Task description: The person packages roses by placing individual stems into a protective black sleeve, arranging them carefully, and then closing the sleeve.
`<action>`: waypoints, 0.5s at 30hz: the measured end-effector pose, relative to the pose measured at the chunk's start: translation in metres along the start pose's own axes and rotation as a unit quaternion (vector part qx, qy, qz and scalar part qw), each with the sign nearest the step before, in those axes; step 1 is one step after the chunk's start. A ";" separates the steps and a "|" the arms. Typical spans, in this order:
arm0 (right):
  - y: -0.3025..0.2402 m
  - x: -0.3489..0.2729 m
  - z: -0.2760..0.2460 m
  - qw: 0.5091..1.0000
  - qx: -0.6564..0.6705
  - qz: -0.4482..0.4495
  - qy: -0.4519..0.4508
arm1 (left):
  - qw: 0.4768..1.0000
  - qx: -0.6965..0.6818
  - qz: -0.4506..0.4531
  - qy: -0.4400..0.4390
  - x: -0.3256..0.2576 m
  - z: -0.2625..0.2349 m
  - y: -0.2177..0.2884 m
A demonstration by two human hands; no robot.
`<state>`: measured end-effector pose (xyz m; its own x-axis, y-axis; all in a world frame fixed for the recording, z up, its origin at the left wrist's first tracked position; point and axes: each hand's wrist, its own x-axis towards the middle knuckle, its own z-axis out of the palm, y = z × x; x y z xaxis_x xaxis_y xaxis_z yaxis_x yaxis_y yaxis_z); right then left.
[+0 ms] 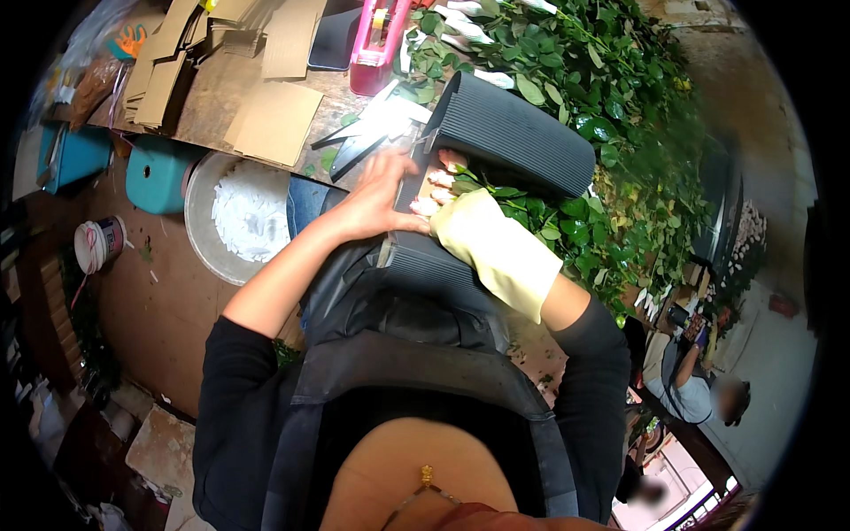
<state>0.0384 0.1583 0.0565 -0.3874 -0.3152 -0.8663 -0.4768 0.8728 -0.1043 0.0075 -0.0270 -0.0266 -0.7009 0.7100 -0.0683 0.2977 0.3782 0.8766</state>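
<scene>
A dark ribbed trough (513, 133) lies across my lap at the bench edge, its two curved sides standing apart. Several pale pink roses (434, 190) rest inside with their heads toward the left end and leafy stems running right. My left hand (381, 196) is bare, thumb and fingers apart, at the trough's left end beside the rose heads; its fingertips are slightly blurred. My right hand (469, 234), in a pale yellow glove, lies over the stems just behind the heads. The gloved fingers are mostly hidden, so their grip on the roses cannot be made out.
Cardboard pieces (274, 119), a pink tape dispenser (372, 66) and a dark flat device (335, 35) lie on the bench. Leafy stems (593, 62) heap up on the right. A round basin (199, 234) with white pieces stands left, near a teal stool (155, 177). Another person (686, 394) works far right.
</scene>
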 end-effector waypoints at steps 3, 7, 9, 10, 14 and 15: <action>0.024 0.004 0.059 0.953 0.083 -0.062 0.285 | 0.999 -0.017 -0.002 -0.034 0.003 0.016 -0.014; 0.019 -0.054 0.039 0.922 0.210 0.054 0.322 | 0.998 -0.015 -0.026 -0.062 0.001 0.017 -0.013; 0.019 -0.045 0.054 0.919 0.179 0.076 0.344 | 0.995 -0.030 -0.050 -0.076 0.004 0.015 -0.011; 0.019 -0.043 0.060 0.921 0.171 0.078 0.341 | 0.994 -0.033 -0.054 -0.085 0.004 0.015 -0.011; 0.017 -0.036 0.060 0.916 0.146 0.071 0.366 | 0.992 -0.048 -0.066 -0.096 0.005 0.014 -0.010; 0.017 -0.034 0.060 0.911 0.143 0.065 0.380 | 0.991 -0.054 -0.069 -0.099 0.004 0.014 -0.010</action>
<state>0.0906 0.2060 0.0545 -0.9130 -0.2741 -0.3023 -0.2047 0.9485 -0.2418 0.0105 -0.0194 -0.0427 -0.5863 0.7626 -0.2731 0.1302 0.4215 0.8974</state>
